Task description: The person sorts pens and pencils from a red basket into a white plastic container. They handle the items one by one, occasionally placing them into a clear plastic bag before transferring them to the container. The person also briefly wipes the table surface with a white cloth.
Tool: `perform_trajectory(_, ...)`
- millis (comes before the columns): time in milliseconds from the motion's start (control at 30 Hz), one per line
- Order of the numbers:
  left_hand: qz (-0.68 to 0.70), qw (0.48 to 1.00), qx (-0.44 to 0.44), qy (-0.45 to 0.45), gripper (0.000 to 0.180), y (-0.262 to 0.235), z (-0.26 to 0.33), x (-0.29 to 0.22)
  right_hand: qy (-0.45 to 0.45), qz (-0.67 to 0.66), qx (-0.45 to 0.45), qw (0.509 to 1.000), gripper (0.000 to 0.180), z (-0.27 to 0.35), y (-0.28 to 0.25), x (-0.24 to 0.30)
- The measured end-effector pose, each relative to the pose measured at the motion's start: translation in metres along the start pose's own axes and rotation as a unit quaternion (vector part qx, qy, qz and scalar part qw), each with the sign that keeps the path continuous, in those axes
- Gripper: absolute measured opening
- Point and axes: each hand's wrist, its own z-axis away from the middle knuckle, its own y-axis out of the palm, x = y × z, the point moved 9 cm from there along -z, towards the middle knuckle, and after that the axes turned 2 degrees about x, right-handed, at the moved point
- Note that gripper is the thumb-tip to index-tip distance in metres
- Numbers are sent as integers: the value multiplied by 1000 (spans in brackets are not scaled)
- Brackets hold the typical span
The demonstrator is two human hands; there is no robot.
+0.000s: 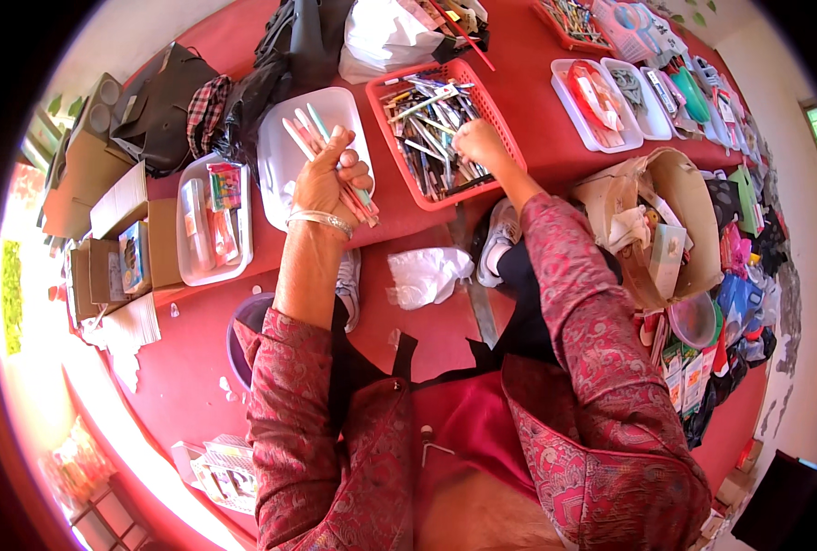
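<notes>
My left hand (327,180) is raised over a white tray (280,151) and grips a bundle of pens (321,145), pink and pale green, fanned out above and below the fist. A bracelet circles that wrist. My right hand (482,145) reaches into a red basket (399,179) filled with several pens and pencils (427,129); its fingers are closed among them, but whether they hold one is hidden.
A white tray with packaged items (214,220) sits left. White trays with stationery (601,96) line the back right. A cardboard box (675,220) of goods stands right. A crumpled white bag (427,275), a purple bucket (247,317) and black bags (169,106) lie around.
</notes>
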Motion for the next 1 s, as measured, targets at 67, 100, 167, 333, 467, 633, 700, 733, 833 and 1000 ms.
perform_trajectory(67,-4,1000,-8,2,16,9,4,1,-36,148,-123,981,14,-4,6,8)
perform_trajectory(100,-7,1000,-8,-3,16,11,2,4,-47,171,-168,970,9,-8,9,6)
perform_trajectory(167,-11,1000,-28,2,16,-3,5,1,-28,208,-133,969,16,5,39,32)
perform_trajectory(333,-31,998,-55,-14,16,-1,8,5,-73,360,-154,917,13,14,50,44)
perform_trajectory(467,-15,999,-18,-34,17,0,6,8,7,320,-1,947,14,2,47,23)
perform_trajectory(633,0,999,-9,-49,15,8,3,11,159,-31,173,971,16,15,14,-11)
perform_trajectory(700,-29,999,-6,-30,14,8,4,3,124,-34,165,978,15,22,-26,21)
perform_trajectory(733,-42,999,-5,-27,14,14,3,2,65,-57,117,989,14,22,-54,30)
perform_trajectory(833,-130,991,19,-16,16,15,3,-2,-61,-63,41,995,10,51,-114,78)
perform_trajectory(1000,-212,974,38,-71,20,19,2,24,-144,-289,109,940,22,107,-118,141)
